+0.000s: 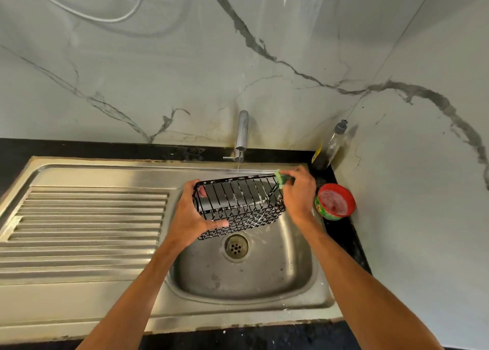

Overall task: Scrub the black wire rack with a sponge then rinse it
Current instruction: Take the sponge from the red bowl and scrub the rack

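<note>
Marble-veined wall (185, 58) behind the sink (238, 283). Steel sink, ribbed drainboard on its left half, basin on its right half.

Both bare forearms reach in from the sink's near edge and angle toward each other over the basin.

Black wire rack (238, 204) held in the air over the far half of the basin, tilted, open side facing the person, white foam flecks on the wires.

Left hand (185, 217) is at the basin's left side, wrapped round the rack's left end: thumb laid along the lower near edge, fingers curled round the far side, one fingertip showing through the wires. Firm grip.

Right hand (299, 193) is at the basin's right side, knuckles up, fingers curled, pinching the sponge against the rack's far right top corner.

Red tub (334, 201) with pink paste just off the sink's right edge. Dish-soap bottle (329, 148) at the sink's far right corner. Tap (242, 135) at the sink's far edge, with a thin stream dropping onto the rack's top rail. Drain (235, 247) in the basin, just below the rack. Green sponge (281, 178) is mostly hidden by the fingers.
</note>
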### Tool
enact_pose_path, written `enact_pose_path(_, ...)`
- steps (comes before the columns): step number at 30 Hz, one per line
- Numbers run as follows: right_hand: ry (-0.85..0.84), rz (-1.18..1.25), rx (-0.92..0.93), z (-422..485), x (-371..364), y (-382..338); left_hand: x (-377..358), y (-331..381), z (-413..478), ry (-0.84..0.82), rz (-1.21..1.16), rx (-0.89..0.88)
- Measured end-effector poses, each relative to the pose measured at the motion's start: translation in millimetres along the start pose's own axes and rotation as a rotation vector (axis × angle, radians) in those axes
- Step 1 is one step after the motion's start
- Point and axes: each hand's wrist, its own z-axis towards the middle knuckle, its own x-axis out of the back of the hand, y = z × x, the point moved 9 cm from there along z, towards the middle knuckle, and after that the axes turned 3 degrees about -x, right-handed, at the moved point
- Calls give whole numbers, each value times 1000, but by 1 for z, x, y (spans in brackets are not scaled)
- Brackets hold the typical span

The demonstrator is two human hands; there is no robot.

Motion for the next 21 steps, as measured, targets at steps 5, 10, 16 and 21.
enact_pose_path(5,-168,-31,212,-23,-28,-27,-5,1,2,-13,-21,-10)
enact_pose_path(10,-53,62,-6,7,2,17,-5,3,0,-11,-35,-37)
enact_pose_path(16,-172,100,186,-29,-5,-5,-4,-5,1,19,-57,5)
enact_pose_path(21,-42,237,-56,-24,18,30,-3,-5,-5,46,-103,4)
